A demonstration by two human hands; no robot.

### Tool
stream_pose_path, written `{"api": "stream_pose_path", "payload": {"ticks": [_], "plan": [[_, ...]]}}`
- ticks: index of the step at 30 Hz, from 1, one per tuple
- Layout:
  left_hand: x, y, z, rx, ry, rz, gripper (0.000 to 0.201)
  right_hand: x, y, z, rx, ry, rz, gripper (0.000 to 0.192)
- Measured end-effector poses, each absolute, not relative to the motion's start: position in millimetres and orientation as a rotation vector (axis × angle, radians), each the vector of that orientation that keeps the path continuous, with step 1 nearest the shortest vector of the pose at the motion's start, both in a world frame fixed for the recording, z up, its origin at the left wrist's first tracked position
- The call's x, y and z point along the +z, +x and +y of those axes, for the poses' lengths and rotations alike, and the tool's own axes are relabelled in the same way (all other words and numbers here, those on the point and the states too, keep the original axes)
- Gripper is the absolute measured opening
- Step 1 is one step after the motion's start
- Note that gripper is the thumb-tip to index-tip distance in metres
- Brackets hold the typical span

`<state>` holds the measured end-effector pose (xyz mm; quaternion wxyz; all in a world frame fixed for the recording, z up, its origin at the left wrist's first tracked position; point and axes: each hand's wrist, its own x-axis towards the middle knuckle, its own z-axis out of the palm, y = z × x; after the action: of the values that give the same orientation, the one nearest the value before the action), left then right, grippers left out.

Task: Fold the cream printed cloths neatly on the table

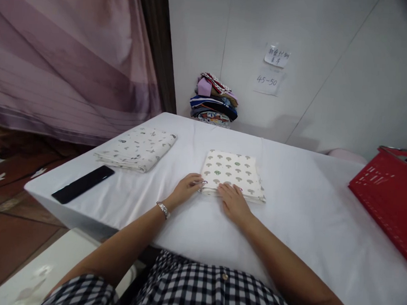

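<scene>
The right hand (235,204) lay flat on a folded white mushroom-printed cloth (228,168); whether the left hand (185,187) pinched its corner was unclear.

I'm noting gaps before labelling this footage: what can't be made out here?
All in the head view:
Mushroom-print cloth: the print under the right hand, covered by its fingers; the inner layers, hidden by the top one.
Red basket: its right side, cut off by the picture's edge.
Pile of fabrics: what it rests on, hidden behind the table.
Upper note: handwriting, too small and blurred.
</scene>
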<state>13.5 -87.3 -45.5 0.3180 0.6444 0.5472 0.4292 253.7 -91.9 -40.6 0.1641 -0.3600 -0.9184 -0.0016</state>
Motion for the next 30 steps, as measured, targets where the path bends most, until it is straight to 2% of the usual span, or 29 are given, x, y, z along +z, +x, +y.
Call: {"api": "stream_pose_path", "payload": {"ticks": [13, 20, 25, 30], "plan": [[-37.2, 20.9, -103.1, 0.873, 2.202, 1.695, 0.027, -47.8, 343.9, -87.8, -0.079, -1.334, -2.499, 0.047], [-33.1, 35.3, -104.9, 0.897, 2.013, 1.900, 0.015, -64.6, 349.8, -81.3, -0.056, -1.275, -2.407, 0.049], [-34.1, 35.3, -112.6, 0.864, 1.969, 1.866, 0.013, -69.1, 350.4, -80.0, -0.064, -1.218, -2.373, 0.047], [-37.5, 33.6, -112.1, 0.974, 1.924, 1.822, 0.019, -66.1, 350.3, -78.9, -0.017, -1.199, -2.308, 0.040]]}}
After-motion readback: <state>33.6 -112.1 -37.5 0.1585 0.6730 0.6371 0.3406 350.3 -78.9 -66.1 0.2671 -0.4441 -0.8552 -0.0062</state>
